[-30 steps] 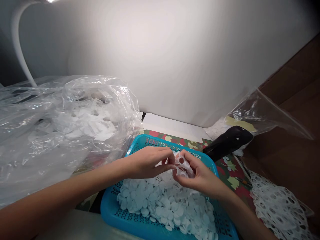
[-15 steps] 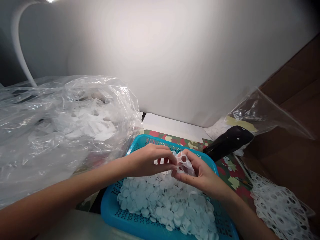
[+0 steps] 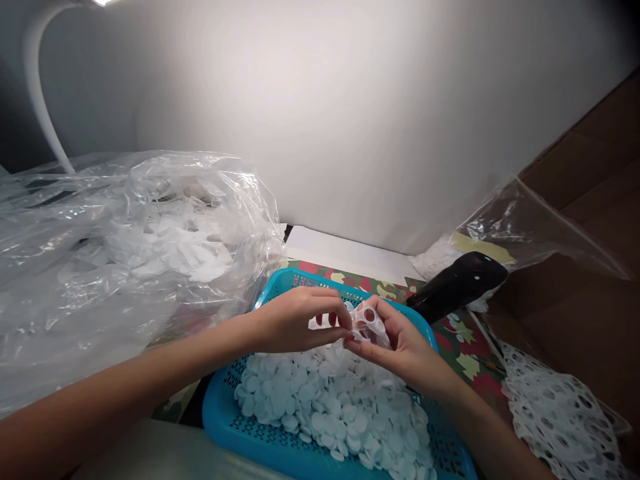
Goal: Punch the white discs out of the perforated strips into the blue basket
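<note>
My right hand (image 3: 400, 340) grips a crumpled white sheet with round holes (image 3: 367, 319), held between thumb and fingers. Thumb and forefinger of my left hand (image 3: 305, 319) pinch at the left edge of that same sheet; whether a single disc is between the fingertips is too small to tell. Both hands hover over a blue plastic basket (image 3: 220, 427) with perforated walls. A thick heap of small white discs (image 3: 320, 400) covers much of the basket's floor.
At the left lies a large clear plastic bag (image 3: 150, 267) with white pieces inside. Right of the basket are a black handle-like object (image 3: 460, 283), a pile of holed white sheets (image 3: 565, 413) and a cardboard box (image 3: 590, 287). A lamp's white neck (image 3: 35, 87) rises at the back left.
The holed sheet has shifted and turned slightly between my fingers. My right thumb and fingers have moved a little; my left hand stays almost in place.
</note>
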A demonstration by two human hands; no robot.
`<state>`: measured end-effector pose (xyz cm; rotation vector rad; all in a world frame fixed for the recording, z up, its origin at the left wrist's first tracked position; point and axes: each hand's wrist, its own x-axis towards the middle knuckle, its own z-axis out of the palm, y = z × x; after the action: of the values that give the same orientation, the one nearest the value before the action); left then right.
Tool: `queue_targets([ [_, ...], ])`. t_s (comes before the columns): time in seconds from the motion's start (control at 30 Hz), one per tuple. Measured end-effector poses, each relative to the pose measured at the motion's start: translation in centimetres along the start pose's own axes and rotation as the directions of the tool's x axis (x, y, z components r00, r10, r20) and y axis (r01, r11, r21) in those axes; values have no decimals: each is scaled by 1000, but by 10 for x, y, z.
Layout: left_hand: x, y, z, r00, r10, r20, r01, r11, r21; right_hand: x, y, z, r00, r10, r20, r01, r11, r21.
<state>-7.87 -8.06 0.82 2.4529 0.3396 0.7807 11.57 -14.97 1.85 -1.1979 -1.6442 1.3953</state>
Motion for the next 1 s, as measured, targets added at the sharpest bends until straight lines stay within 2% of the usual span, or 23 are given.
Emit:
queue_targets([
  [0.33, 0, 6, -1, 997, 16, 81, -21, 998, 63, 1, 2, 1, 999, 25, 46, -24, 1000, -18],
  [0.57, 0, 6, 1, 999, -43, -24, 44, 998, 39, 2, 9, -3, 995, 66, 70, -55, 988, -142],
  [0.73, -1, 7, -3, 998, -16, -53, 20, 997, 73, 5, 9, -4, 1000, 20, -1, -20, 1000, 24],
  [0.87, -1, 7, -3, 996, 30, 84, -38, 994, 99, 8, 8, -6, 998, 6, -65, 8, 979, 203],
  [0.93, -1, 7, -2, 988, 25, 151, -44, 991, 129, 9, 9, -7, 996, -16, -88, 36, 974, 225],
  [1.0, -1, 6, -1, 989, 2, 150, -25, 989, 148, 10, 11, -7, 993, -61, -98, 80, 974, 210],
])
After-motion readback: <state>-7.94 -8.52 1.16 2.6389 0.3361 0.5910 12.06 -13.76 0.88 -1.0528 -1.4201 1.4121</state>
